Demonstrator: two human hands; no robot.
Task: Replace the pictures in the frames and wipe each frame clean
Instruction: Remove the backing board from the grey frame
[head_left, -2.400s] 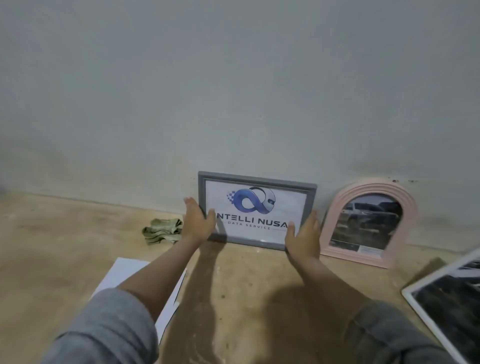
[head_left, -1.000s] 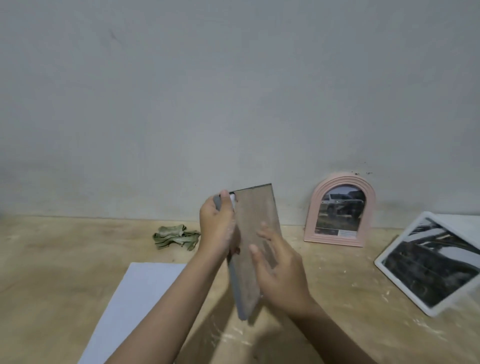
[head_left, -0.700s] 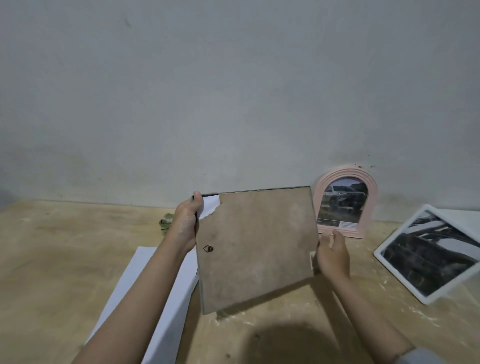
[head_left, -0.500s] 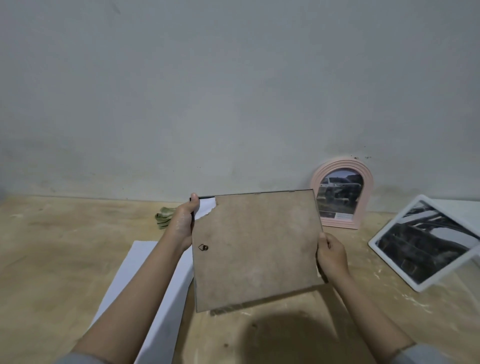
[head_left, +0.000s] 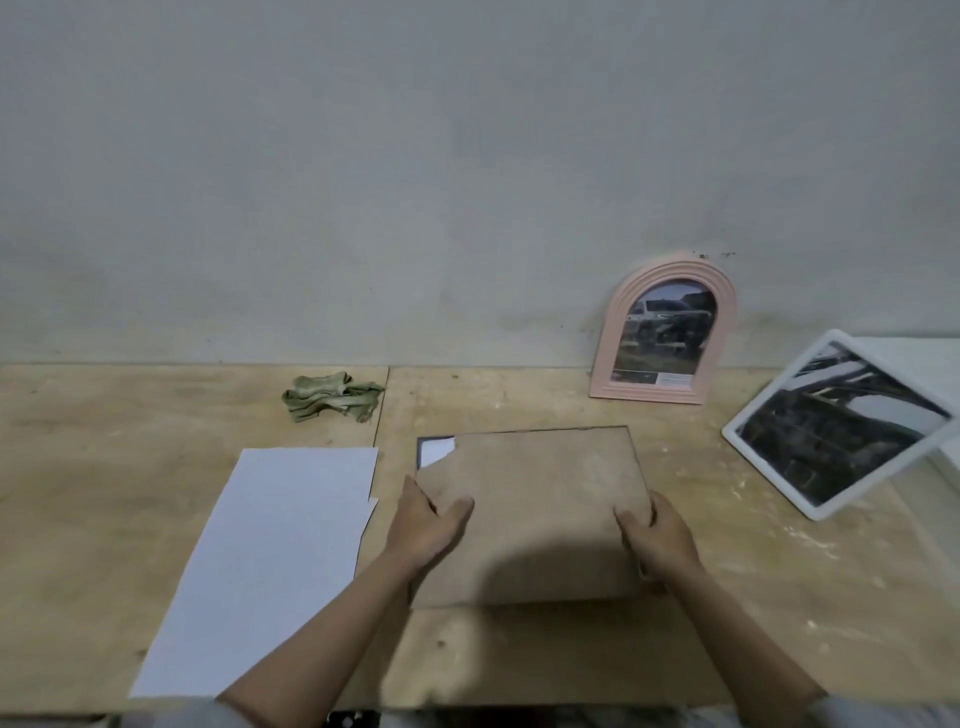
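Stage: early, opening first frame | grey frame (head_left: 530, 514) face-down on worktop (head_left: 104, 467), backing on | left hand (head_left: 423, 525), right hand (head_left: 657, 535) closed on its side edges | pending: picture swap, wipe with cloth (head_left: 330, 397), pink frame (head_left: 670, 332), white frame (head_left: 836, 423)

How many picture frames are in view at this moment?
3: a grey frame lying face down at centre, held by both hands; a pink arched frame leaning on the wall; a white frame tilted at the right edge. More may lie outside the view.
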